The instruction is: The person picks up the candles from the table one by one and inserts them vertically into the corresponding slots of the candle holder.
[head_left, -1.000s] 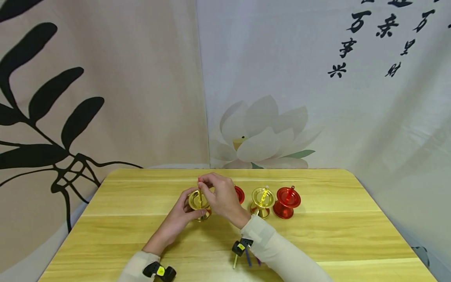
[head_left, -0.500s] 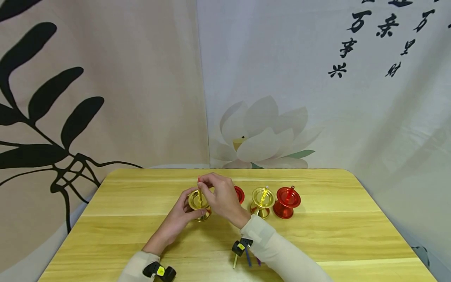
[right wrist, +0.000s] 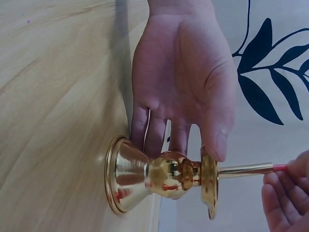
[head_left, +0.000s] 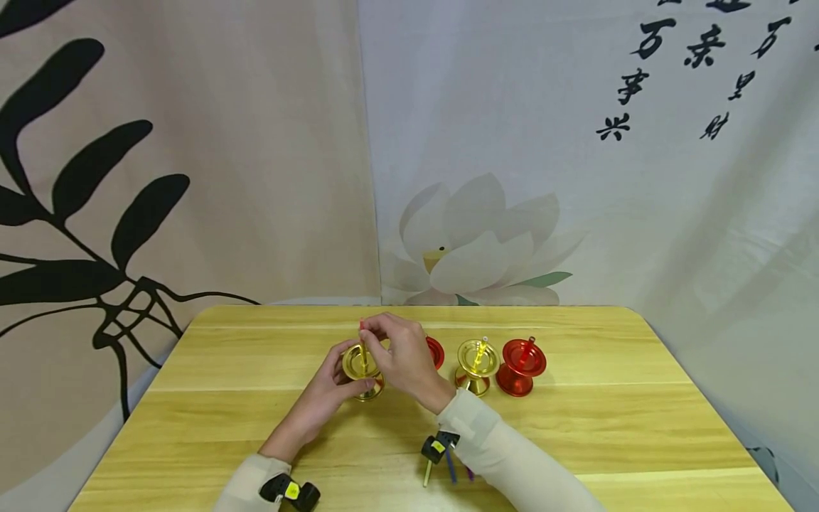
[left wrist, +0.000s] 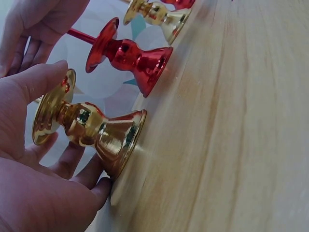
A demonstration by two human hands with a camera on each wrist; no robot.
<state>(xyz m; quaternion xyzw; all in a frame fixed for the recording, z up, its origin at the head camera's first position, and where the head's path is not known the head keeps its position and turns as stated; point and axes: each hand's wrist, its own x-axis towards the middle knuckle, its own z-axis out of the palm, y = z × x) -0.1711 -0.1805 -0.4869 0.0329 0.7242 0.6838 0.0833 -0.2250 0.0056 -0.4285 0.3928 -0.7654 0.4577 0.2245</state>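
Observation:
My left hand (head_left: pixel 323 395) holds a gold candle holder (left wrist: pixel 123 140) standing upright on the table. Its thumb lies at the dish rim, while the other fingers reach round behind the stem and base. From the dish rises a slim gold tube (right wrist: pixel 244 170), and a short bit of a thin red stick (right wrist: pixel 279 167) shows at the tube's top. Fingertips of my right hand (head_left: pixel 406 355) pinch that red stick from above. Most of the stick is hidden by the fingers and the tube.
A red candle holder (head_left: pixel 436 353) is partly covered by the right hand. Further right stand another gold holder (head_left: pixel 472 385) and a red one (head_left: pixel 515 384). A yellow stick (head_left: pixel 427 473), a blue stick (head_left: pixel 451 469) and a purple stick (head_left: pixel 470 474) lie near the right forearm.

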